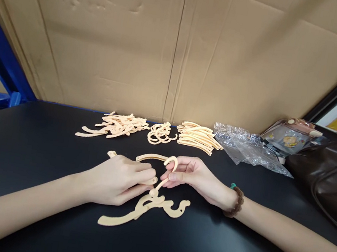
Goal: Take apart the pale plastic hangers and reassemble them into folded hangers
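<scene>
Both hands meet near the middle of the black tabletop (pixel 44 225), the left hand (pixel 121 180) closed around a cream strip (pixel 151 181) whose rounded end pokes out past the fingers, the right hand (pixel 191 174) pinching a small cream hook (pixel 172 160) between thumb and fingers. Going left to right, a blue frame (pixel 2 57) stands at the far left, beside the cardboard (pixel 109 57) that backs the table. Near its foot lies a tangled pile of curved arms (pixel 123 126). Closer in, just in front of the left hand, are overlapping clip pieces (pixel 145 207); the hook's ball end is right by them, though whether it touches them I cannot tell. Behind the hands rests a curved slat (pixel 152 157), and farther back a heap of hooks (pixel 159 134). Next come stacked slats (pixel 198 139), then crumpled clear plastic (pixel 248 149), a printed pouch (pixel 289 141) and, at the right edge, a dark brown bag (pixel 333 177)
</scene>
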Available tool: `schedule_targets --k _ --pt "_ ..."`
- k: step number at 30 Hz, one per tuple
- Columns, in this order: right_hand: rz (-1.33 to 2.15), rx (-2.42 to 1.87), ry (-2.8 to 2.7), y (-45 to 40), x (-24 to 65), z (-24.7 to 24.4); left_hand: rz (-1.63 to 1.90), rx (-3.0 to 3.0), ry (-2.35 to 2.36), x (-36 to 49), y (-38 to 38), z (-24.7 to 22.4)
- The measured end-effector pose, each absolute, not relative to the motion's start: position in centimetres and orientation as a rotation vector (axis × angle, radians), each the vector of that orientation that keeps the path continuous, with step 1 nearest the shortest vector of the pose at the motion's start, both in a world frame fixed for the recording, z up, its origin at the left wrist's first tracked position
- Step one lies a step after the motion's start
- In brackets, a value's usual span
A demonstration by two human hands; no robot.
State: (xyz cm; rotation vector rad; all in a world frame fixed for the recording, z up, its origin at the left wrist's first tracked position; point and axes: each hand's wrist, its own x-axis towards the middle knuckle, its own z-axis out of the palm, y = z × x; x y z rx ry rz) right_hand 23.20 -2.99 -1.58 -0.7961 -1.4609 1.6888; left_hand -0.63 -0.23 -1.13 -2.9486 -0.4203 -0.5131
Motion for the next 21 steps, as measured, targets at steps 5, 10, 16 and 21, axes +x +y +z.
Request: schedule_targets --k 5,10,16,21 --pt "1.681 -0.852 -1.461 -2.85 23.29 -1.57 -0.572 -2.913 -0.427 -0.73 -0.16 -1.24" --pt "1.649 -0.847 -1.501 -2.91 23.36 -1.4 -0.605 -2.899 -0.423 -0.71 -0.03 -1.13" --pt "1.63 -0.836 -1.497 -2.91 23.38 -1.33 -0.632 -2.872 -0.478 -0.75 -0.05 -1.3" --pt "1.646 -0.802 -1.498 -2.84 23.34 -1.33 -0.66 -2.861 -0.493 -0.93 -0.24 -1.48"
